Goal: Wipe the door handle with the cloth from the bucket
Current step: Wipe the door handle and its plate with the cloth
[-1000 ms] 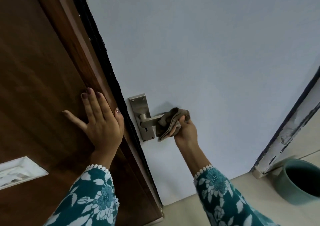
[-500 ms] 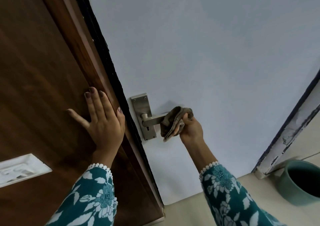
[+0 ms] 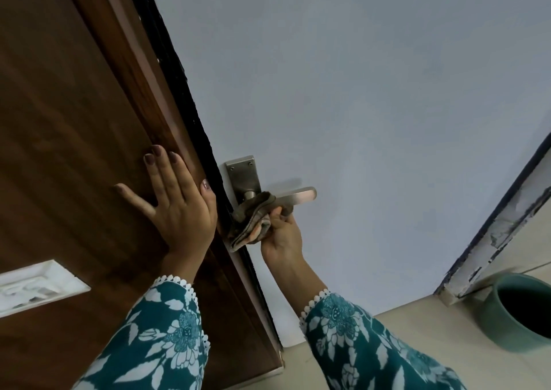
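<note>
A silver lever door handle (image 3: 301, 195) on a metal backplate (image 3: 243, 174) sits on the pale grey-blue door (image 3: 357, 106). My right hand (image 3: 281, 231) grips a crumpled brown-grey cloth (image 3: 253, 219), which wraps the inner part of the lever near the backplate; the lever's outer end is bare. My left hand (image 3: 173, 198) lies flat with fingers spread on the dark wooden panel (image 3: 74, 121), holding nothing. The teal bucket (image 3: 524, 312) stands on the floor at the lower right.
A black strip (image 3: 179, 91) runs along the edge between the wooden panel and the door. A white switch plate (image 3: 35, 285) is set in the wood at the lower left. A chipped white door frame (image 3: 504, 225) rises at the right above the beige floor (image 3: 417, 330).
My right hand has slid the cloth left along the lever, from its outer end to the part near the backplate, baring the tip. My left hand has stayed on the wood.
</note>
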The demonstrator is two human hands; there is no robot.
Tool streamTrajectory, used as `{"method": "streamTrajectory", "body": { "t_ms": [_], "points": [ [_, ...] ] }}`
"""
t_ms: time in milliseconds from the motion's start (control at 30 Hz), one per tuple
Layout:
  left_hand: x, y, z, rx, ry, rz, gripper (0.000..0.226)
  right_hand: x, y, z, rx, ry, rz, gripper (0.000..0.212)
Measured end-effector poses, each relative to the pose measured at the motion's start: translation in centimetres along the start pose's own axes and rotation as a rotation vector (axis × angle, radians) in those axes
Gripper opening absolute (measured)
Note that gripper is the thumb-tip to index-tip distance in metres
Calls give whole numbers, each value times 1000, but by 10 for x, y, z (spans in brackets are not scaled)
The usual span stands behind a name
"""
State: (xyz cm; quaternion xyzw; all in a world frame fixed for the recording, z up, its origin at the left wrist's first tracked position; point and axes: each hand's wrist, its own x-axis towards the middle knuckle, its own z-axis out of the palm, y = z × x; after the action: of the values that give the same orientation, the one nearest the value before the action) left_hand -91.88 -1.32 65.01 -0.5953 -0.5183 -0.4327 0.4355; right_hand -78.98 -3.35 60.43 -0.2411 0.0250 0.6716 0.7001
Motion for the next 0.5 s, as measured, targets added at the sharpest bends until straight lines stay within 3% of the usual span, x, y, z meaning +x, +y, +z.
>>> {"method": "streamTrajectory", "body": {
  "t_ms": [167, 300, 400, 500],
  "points": [
    [-1, 2, -5, -27, -33, -6, 59, -25, 15, 14, -199, 21, 71, 23],
    [0, 1, -6, -44, -41, -6, 61, -31, -12, -10, -918, -42, -95, 17],
    [-1, 0, -5, -51, -38, -19, 62, -48, -42, -25, -1497, -188, -354, 26],
    [-1, 1, -3, -49, -27, -14, 64, -65, -67, -14, -1589, -226, -744, 39]
  ]
}}
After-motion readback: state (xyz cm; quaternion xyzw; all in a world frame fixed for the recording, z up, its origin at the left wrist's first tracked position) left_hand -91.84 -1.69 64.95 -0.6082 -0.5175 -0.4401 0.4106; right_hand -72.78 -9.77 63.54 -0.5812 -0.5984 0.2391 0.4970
